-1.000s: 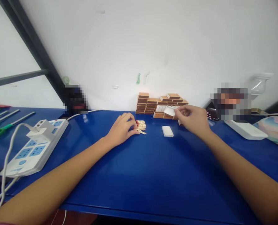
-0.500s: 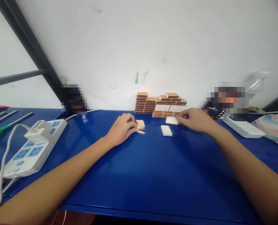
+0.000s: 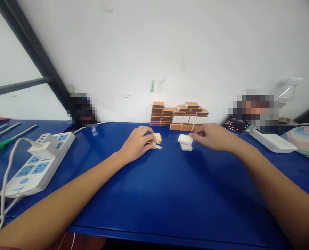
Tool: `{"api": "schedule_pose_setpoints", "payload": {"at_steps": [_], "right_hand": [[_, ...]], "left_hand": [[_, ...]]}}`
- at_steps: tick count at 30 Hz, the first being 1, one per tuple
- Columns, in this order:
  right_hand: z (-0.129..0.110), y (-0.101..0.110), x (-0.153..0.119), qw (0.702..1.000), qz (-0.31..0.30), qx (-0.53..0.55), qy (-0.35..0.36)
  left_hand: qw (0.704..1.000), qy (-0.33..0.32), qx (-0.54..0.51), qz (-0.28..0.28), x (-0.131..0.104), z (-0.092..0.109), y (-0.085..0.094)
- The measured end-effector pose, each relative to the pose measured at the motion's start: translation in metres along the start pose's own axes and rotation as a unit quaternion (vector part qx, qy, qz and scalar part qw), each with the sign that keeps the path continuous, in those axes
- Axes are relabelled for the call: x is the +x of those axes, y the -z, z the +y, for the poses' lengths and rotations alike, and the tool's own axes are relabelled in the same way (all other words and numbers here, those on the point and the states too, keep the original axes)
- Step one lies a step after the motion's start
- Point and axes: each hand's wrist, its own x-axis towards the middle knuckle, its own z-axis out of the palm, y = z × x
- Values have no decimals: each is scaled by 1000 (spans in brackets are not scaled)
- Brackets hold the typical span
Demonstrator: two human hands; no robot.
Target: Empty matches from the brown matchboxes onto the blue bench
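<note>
Both forearms bare, sleeveless; left grip, right grip ungloved, ringless.

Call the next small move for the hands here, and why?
Probably let go: the right hand holds a white tray partly on top of another white tray, so releasing it would leave it stacked. The left hand rests on the matchstick pile.

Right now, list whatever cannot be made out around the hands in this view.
- Head view: the left hand covers the near ends of the matches; their count is unreadable.
- The right hand hides its fingertips' grip on the upper white tray.
- Two patches by the wall are pixelated.
- Matchbox stack labels: too small.
</note>
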Motion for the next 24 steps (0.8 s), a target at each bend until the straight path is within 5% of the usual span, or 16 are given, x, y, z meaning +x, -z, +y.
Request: {"api": "schedule_pose_setpoints", "payload": {"at_steps": [8,15,24], "right_hand": [[-25,-13,-9,994,66,-53,65],[-16,-15,-1,987,79,-131,51],[-70,16,87,956,223,-40,188]], "left_hand": [[998,-1,62,11,6,-7,-6],[997,18,75,16,1,-10,1],[997,-24,74,5,-4,7,5]]}}
